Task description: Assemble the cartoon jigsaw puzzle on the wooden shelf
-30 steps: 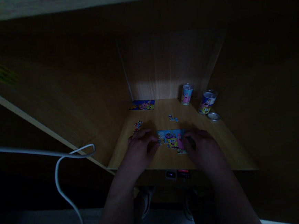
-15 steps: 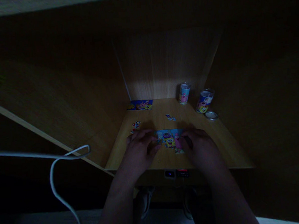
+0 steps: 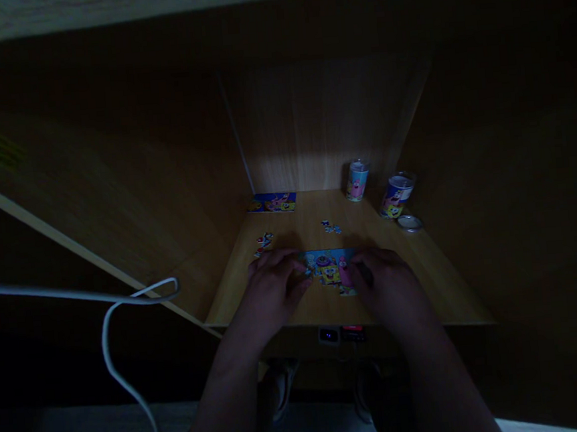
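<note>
Left hand (image 3: pixel 274 289) and right hand (image 3: pixel 388 283) lie open on the puzzle (image 3: pixel 330 271) edges, gripping nothing. Puzzle sits flat on wooden desk (image 3: pixel 313 214). Two cylindrical canisters (image 3: pixel 357 181) (image 3: pixel 395 196) stand back right, round lid (image 3: pixel 409 223) just beside; contents can't be seen.

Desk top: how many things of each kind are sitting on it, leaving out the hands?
Printed tubs: 2
Round lid: 1
Picture card: 1
Joined jigsaw puzzle: 1
Small heaps of loose puzzle pieces: 2
Total: 7
</note>
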`<state>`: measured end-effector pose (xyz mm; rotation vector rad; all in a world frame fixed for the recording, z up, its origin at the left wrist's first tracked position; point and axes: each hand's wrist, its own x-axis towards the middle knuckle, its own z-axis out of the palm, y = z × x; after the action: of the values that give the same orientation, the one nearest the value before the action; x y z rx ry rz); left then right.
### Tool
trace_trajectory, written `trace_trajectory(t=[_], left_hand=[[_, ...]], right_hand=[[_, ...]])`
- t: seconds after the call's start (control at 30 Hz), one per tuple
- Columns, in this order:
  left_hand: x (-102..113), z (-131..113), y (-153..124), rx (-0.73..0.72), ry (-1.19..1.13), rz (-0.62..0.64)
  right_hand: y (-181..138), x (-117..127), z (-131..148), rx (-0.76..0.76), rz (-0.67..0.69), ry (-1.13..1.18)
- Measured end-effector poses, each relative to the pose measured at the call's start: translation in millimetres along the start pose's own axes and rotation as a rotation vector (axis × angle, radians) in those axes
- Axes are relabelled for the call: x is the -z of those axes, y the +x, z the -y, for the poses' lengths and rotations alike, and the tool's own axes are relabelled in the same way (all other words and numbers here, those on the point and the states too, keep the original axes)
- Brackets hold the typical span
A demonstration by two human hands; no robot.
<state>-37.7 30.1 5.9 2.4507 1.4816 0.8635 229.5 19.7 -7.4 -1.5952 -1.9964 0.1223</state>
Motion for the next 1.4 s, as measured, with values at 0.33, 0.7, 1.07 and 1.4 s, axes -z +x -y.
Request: trace_trajectory(t=[0.33, 0.7, 1.07, 1.4], left_hand=[[1.0, -6.4, 1.3, 0.006, 0.063, 0.01], [1.6, -8.1, -2.3, -0.069, 0.087, 0.0], [3.0, -8.3, -1.5, -0.026, 0.092, -0.047], [2.0, -6.3, -3.3, -0.115, 0.055, -0.006]], right_hand=[[0.4, 1.9, 2.4, 0.017, 0.028, -0.004], [-0.1, 0.9, 1.7, 0.013, 0.032, 0.007], [-0.4, 1.3, 2.2, 0.01, 0.024, 0.014], [-0.7, -0.2, 1.4, 0.007, 0.018, 0.024]])
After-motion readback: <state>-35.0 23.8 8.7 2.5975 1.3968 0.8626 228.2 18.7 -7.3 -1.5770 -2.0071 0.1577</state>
